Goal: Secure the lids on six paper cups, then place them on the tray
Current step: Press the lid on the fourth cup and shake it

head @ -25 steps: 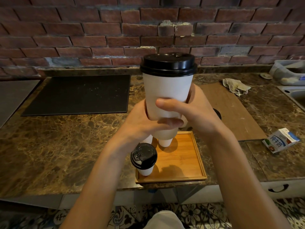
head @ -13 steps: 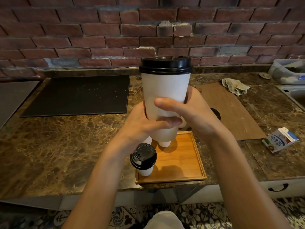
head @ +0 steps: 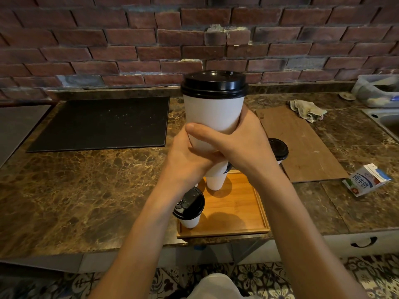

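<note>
I hold a tall white paper cup [head: 212, 113] with a black lid [head: 214, 84] upright in front of me, above the counter. My left hand [head: 185, 157] wraps its lower part from the left and my right hand [head: 235, 143] clasps it from the right, thumb across the front. Below lies a wooden tray [head: 241, 212]. A lidded cup [head: 190, 209] stands in its near left corner, and another cup [head: 216, 180] at its far side is partly hidden by my hands. One more lidded cup [head: 278, 149] stands on the counter behind my right wrist.
A black mat [head: 101, 123] covers the counter's left part. A brown board [head: 300, 143] lies to the right, with a crumpled cloth [head: 306, 110] behind it. A milk carton [head: 364, 180] lies at the right. A sink [head: 386, 119] and a plastic tub [head: 377, 91] sit at the far right.
The held cup has come slightly lower and closer to me, with both hands still clasped round it. The cup behind my right wrist shows more now.
</note>
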`<state>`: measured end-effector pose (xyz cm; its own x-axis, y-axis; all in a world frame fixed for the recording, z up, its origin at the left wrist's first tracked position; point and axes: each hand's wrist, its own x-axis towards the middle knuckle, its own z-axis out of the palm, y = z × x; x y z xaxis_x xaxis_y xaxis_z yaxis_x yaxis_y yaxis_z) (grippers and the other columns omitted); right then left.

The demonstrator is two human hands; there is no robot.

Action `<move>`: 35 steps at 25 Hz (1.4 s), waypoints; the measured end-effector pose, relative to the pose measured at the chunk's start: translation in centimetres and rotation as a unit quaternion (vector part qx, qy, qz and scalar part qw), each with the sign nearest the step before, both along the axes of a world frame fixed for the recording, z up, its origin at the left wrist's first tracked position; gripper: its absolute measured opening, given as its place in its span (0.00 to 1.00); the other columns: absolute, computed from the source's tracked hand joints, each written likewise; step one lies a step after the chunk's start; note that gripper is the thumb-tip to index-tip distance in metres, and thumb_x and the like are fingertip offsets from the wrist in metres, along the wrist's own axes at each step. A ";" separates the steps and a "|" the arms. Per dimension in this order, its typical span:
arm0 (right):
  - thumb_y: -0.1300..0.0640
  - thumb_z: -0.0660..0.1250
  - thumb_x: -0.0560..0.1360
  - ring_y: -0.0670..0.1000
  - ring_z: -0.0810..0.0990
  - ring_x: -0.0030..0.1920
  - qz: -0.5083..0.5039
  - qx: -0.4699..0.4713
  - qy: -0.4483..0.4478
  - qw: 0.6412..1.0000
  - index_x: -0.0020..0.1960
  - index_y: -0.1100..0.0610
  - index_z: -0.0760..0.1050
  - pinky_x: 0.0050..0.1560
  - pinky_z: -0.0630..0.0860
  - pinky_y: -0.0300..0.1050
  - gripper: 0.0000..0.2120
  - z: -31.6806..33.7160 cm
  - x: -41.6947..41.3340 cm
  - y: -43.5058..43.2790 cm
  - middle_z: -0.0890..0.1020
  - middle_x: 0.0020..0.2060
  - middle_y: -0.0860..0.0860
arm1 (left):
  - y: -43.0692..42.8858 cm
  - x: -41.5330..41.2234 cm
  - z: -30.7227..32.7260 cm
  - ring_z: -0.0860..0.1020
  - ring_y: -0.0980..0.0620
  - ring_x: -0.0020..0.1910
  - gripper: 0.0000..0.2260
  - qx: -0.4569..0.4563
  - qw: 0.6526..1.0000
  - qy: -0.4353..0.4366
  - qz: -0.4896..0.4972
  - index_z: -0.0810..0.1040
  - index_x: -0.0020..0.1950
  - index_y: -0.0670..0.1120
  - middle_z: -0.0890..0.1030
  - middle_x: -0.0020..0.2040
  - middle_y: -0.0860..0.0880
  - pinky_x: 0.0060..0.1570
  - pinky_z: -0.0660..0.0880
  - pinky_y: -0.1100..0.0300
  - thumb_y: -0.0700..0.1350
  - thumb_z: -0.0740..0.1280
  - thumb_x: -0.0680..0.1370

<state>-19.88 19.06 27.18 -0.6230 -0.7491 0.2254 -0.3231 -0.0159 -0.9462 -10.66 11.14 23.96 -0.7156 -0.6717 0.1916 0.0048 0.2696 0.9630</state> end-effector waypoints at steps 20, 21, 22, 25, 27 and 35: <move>0.50 0.74 0.67 0.45 0.84 0.48 0.127 -0.027 -0.082 0.988 0.56 0.49 0.77 0.43 0.78 0.36 0.18 0.4 -2.3 1.6 0.84 0.46 0.46 | -0.1 0.8 1.4 0.81 0.54 0.52 0.25 0.071 0.984 -0.017 -0.160 0.74 0.63 0.47 0.82 0.52 0.51 0.46 0.77 0.65 0.46 0.75 0.68; 0.49 0.75 0.67 0.47 0.84 0.49 0.134 -0.027 -0.086 0.987 0.56 0.50 0.77 0.44 0.79 0.38 0.19 0.3 -2.3 1.7 0.84 0.47 0.47 | 0.0 0.8 1.3 0.81 0.54 0.52 0.26 0.074 0.984 -0.016 -0.162 0.74 0.63 0.48 0.82 0.52 0.52 0.46 0.77 0.65 0.47 0.76 0.67; 0.48 0.74 0.66 0.48 0.84 0.50 0.140 -0.023 -0.090 0.986 0.57 0.50 0.77 0.46 0.79 0.40 0.21 0.2 -2.4 1.8 0.84 0.47 0.48 | 0.1 0.8 1.2 0.81 0.54 0.53 0.27 0.074 0.984 -0.015 -0.161 0.74 0.63 0.49 0.82 0.52 0.52 0.47 0.78 0.64 0.48 0.76 0.66; 0.45 0.73 0.65 0.50 0.84 0.52 0.151 0.001 -0.099 0.984 0.59 0.51 0.76 0.48 0.79 0.43 0.24 0.1 -2.6 1.9 0.84 0.49 0.49 | 0.4 0.7 0.9 0.81 0.54 0.52 0.29 0.078 0.986 -0.009 -0.145 0.73 0.63 0.48 0.82 0.52 0.50 0.46 0.78 0.63 0.50 0.76 0.64; 0.47 0.74 0.67 0.47 0.84 0.50 0.144 0.009 -0.088 0.986 0.59 0.51 0.76 0.46 0.78 0.40 0.23 0.2 -2.6 1.8 0.84 0.48 0.47 | 0.4 0.6 0.9 0.82 0.55 0.50 0.27 0.079 0.988 -0.005 -0.135 0.74 0.62 0.47 0.83 0.51 0.51 0.43 0.77 0.66 0.48 0.76 0.65; 0.45 0.77 0.66 0.41 0.82 0.47 0.066 0.025 -0.033 0.997 0.61 0.50 0.73 0.41 0.79 0.34 0.28 0.8 -1.7 1.1 0.81 0.49 0.45 | 0.0 0.1 0.6 0.80 0.55 0.54 0.31 0.040 0.996 -0.016 -0.078 0.71 0.66 0.47 0.81 0.55 0.51 0.47 0.79 0.60 0.49 0.77 0.66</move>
